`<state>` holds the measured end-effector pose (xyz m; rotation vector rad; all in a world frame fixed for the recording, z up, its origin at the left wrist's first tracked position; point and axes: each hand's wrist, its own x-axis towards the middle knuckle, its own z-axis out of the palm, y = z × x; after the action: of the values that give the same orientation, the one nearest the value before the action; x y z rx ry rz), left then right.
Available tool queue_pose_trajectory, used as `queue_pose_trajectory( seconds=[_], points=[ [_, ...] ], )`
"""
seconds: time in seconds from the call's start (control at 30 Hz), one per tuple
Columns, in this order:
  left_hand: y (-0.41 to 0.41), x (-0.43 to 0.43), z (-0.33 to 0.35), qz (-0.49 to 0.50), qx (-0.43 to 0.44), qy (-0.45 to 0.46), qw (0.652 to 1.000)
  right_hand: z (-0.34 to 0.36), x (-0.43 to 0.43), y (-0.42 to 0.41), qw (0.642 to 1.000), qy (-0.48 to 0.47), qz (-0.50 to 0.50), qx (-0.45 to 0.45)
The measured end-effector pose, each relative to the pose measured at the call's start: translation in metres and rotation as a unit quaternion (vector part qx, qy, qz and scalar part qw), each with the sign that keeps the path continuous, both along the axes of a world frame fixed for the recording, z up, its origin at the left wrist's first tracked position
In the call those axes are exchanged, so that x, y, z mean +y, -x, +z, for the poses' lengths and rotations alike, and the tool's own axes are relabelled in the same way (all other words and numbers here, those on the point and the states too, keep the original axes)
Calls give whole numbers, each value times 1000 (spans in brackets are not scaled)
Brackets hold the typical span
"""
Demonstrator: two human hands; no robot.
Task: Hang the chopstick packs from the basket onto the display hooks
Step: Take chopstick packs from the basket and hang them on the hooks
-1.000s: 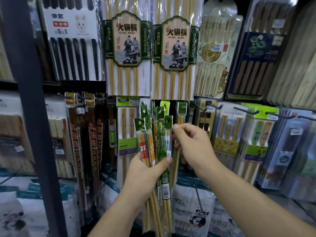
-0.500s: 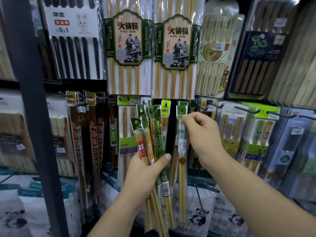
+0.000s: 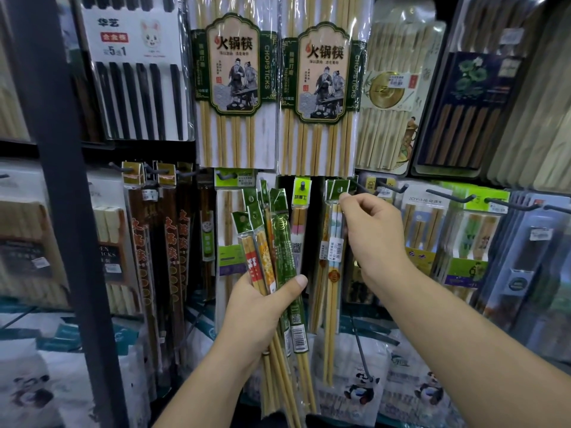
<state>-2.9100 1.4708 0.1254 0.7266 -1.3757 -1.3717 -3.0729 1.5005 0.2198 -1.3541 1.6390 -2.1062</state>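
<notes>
My left hand (image 3: 262, 304) grips a fanned bundle of several slim chopstick packs (image 3: 270, 242) with green header cards, held upright in front of the lower display row. My right hand (image 3: 367, 230) pinches the green header of one slim chopstick pack (image 3: 333, 273) and holds it up at a dark display hook (image 3: 360, 183). I cannot tell whether the header's hole sits on the hook. That pack hangs straight down, next to a similar hanging pack with a yellow-green header (image 3: 301, 211). The basket is out of view.
Large hot-pot chopstick packs (image 3: 234, 88) hang in the upper row over the hooks. A dark vertical shelf post (image 3: 58, 211) stands at the left. More bare hook tips (image 3: 463, 197) jut out at the right over hanging packs. Panda-printed bags (image 3: 361, 387) fill the shelf below.
My right hand has drawn one pack out of the bundle, moved it right and lifted it up to the hook. My left hand has kept its hold on the bundle.
</notes>
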Motion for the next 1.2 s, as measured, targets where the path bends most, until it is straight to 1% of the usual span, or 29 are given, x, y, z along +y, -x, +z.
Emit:
queue_pose_trajectory(
  seconds=[0.17,0.33,0.57,0.7,0.83,0.87,0.93,1.03,1.1,1.2],
  points=[
    [1,0,0,2,-2,-4,1000,-2,-1,0,1000,-10,-1,4],
    [0,0,-1,1,-11,5,1000,0,-2,1,1000,1,-4,14],
    [0,2,1,-3,-16,32,999,-4,-7,3,999,-25,-32,26],
    [0,-1,-2,13,-23,35,999,-7,-9,3,998,-42,-44,1],
    [-1,0,-2,7,-13,43,999,-13,-3,-1,997,-48,-67,-11],
    [0,1,-2,3,-8,48,999,-15,-1,-4,997,-45,-64,-9],
    [1,3,0,-3,0,56,998,-18,6,-12,999,-39,-24,-2],
    [2,5,1,-25,9,60,998,-19,13,-22,997,-46,40,40],
    [3,8,2,-49,7,75,996,-18,15,-25,995,-57,44,72],
    [4,9,2,-42,8,70,997,-15,16,-22,996,-56,44,61]
  ],
)
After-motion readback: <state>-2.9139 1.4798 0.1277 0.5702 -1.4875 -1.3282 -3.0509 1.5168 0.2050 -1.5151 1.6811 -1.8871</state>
